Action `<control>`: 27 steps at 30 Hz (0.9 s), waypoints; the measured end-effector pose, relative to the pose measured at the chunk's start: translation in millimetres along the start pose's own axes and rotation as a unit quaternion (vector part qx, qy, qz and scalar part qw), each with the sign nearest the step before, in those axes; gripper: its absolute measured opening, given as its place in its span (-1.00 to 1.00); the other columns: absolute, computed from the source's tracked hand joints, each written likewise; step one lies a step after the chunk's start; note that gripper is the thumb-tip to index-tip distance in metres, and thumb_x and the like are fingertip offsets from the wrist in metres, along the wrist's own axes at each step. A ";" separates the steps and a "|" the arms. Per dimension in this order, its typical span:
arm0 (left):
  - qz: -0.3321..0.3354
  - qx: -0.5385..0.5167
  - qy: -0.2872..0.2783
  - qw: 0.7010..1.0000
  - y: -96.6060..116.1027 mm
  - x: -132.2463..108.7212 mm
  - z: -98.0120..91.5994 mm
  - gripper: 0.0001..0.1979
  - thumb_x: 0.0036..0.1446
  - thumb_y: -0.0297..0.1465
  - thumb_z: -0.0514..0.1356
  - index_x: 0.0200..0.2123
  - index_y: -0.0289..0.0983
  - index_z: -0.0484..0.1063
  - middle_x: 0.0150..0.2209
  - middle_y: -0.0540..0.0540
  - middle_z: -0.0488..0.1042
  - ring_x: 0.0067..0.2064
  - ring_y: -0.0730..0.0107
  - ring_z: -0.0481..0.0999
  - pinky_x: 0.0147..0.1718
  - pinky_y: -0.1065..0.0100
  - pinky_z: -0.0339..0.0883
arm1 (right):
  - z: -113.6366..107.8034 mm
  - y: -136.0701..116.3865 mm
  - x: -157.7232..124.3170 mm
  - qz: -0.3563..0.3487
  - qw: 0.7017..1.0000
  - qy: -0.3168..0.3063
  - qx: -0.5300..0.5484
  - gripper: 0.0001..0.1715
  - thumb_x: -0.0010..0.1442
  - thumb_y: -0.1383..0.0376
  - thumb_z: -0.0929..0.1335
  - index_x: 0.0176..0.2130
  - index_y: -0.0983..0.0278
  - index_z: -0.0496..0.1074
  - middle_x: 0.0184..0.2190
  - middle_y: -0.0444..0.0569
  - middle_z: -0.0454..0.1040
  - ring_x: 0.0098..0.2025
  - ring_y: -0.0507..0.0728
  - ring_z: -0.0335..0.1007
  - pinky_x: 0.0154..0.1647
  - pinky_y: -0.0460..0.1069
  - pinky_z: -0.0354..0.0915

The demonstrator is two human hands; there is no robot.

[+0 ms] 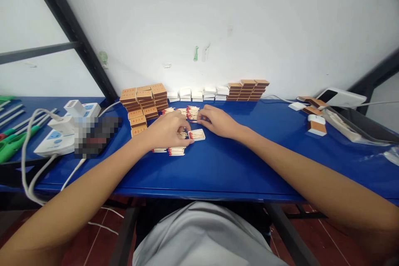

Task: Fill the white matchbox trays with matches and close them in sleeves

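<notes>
My left hand [170,129] is closed, thumb and fingers curled round a few matches [183,134] at the left end of a small white matchbox tray [201,134]. Red-tipped matches lie inside that tray. My right hand [218,120] reaches in from the right, its fingers bent together at the edge of a match pile [193,113]; what its fingertips hold is hidden. Nearer me, partly behind my left wrist, another bundle of matches [176,151] lies on the blue table [218,170].
Brown matchboxes [158,91] stand stacked behind my left hand. White trays [197,95] and more brown boxes [247,90] line the wall. At left are a power strip [56,139], cables and green-handled tools [15,143]. A white device [339,97] and loose boxes [317,125] lie right.
</notes>
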State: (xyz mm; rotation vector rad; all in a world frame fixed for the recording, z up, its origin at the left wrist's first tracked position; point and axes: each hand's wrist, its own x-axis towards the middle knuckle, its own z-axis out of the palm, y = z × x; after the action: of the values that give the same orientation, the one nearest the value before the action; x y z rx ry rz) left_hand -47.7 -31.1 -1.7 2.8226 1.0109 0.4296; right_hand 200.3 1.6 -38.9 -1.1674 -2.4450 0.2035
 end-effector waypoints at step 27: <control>0.007 0.003 0.003 1.000 -0.5 -0.2 -0.1 -0.72 0.14 -0.15 0.42 -0.26 -0.25 0.66 -0.36 -0.11 0.50 -0.20 0.18 0.45 -0.22 0.22 0.28 | -7.5 -3.7 -4.6 0.042 0.998 -0.040 0.009 -0.86 0.44 0.29 0.35 -0.20 0.28 0.49 -0.16 0.05 0.45 -0.19 0.16 0.37 -0.16 0.01 0.22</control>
State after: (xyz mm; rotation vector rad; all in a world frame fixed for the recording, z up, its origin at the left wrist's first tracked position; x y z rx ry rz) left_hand -48.2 -30.8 -1.7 2.8374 0.9942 0.4364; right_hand 203.5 -4.7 -32.4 -1.2783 -2.4600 0.3018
